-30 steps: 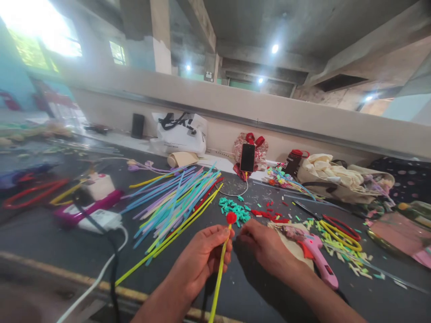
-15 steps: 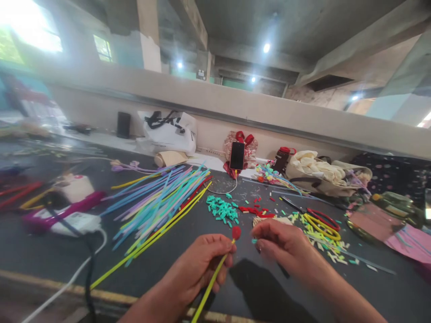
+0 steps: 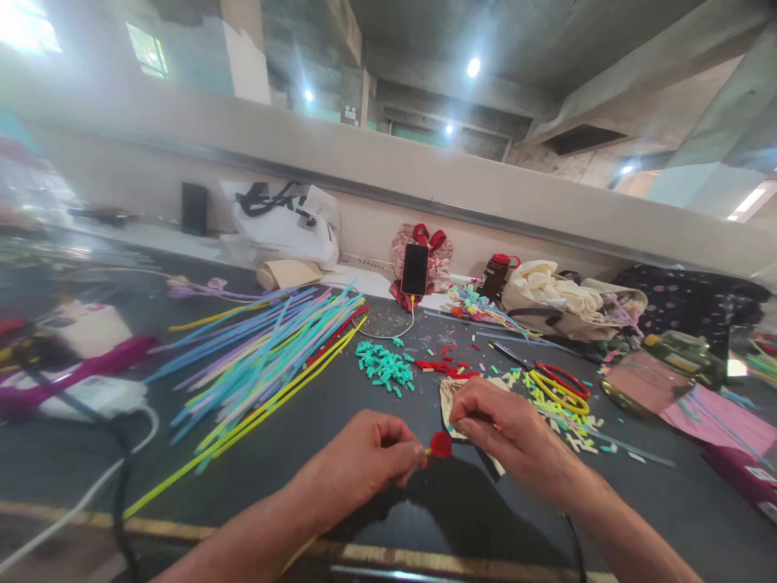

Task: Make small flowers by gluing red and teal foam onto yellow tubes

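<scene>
My left hand (image 3: 380, 453) pinches a yellow pipe cleaner (image 3: 428, 452) just below the round red tip (image 3: 441, 444) on its end. The tip points right, and most of the stem is hidden behind the hand. Close to its right, my right hand (image 3: 510, 421) has thumb and fingers closed on a small turquoise piece (image 3: 451, 427), of which only a speck shows. Below the right hand lies a cream cloth item (image 3: 447, 398) with a dark edge. Beyond both hands sit a pile of short turquoise pieces (image 3: 385, 366) and some red pieces (image 3: 434, 367).
Long coloured pipe cleaners (image 3: 267, 356) lie spread at left. Yellow-and-red-handled scissors (image 3: 558, 390) rest among pale cut pieces (image 3: 574, 429) at right. A phone (image 3: 415, 270) leans upright at the back, its cable (image 3: 388, 334) on the dark table (image 3: 255, 494). A power strip (image 3: 78, 397) stands left.
My left hand has tilted the yellow pipe cleaner so its red tip now points right and sits lower. My right hand stays pinched nearby. The camera view has shifted slightly right.
</scene>
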{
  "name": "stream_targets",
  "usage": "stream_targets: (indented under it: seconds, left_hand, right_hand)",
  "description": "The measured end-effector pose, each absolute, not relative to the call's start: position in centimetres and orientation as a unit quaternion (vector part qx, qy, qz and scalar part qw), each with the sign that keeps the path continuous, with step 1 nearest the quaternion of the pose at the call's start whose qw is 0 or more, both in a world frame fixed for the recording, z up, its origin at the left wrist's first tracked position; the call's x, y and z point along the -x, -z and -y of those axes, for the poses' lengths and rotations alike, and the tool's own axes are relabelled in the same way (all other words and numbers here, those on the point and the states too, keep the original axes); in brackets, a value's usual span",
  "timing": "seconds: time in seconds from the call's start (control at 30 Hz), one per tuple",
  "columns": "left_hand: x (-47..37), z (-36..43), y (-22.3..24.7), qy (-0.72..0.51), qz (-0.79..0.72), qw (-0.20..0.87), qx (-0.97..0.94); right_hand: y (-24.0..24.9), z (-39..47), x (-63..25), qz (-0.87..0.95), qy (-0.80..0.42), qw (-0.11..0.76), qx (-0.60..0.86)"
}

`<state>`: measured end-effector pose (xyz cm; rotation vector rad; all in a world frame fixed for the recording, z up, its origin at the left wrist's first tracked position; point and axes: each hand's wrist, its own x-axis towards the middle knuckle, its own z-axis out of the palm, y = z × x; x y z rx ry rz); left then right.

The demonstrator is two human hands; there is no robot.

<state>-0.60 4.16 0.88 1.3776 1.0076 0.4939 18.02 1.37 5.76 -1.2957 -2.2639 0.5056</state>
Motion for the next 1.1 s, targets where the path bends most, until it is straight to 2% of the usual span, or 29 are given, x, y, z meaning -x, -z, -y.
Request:
stream_targets:
  seconds: [0.4, 0.63, 1.1]
  left_hand:
    - [1.0, -4.3, -0.7, -0.199, -0.437, 0.553, -0.68]
    - [1.1, -4.8, 1.1, -0.213, -0.424, 0.581, -0.661]
    - [1.1, -4.8, 0.8, -0.201, -0.439, 0.587, -0.65]
  right_hand:
    - [-5.2, -0.8, -17.8, 0.819, -0.215, 0.213, 0.487]
    - [-4.7, -0.9, -17.7, 0.795, -0.227, 0.212, 0.52]
    - [-4.4, -1.1, -16.7, 0.853, -0.121, 0.168, 0.478]
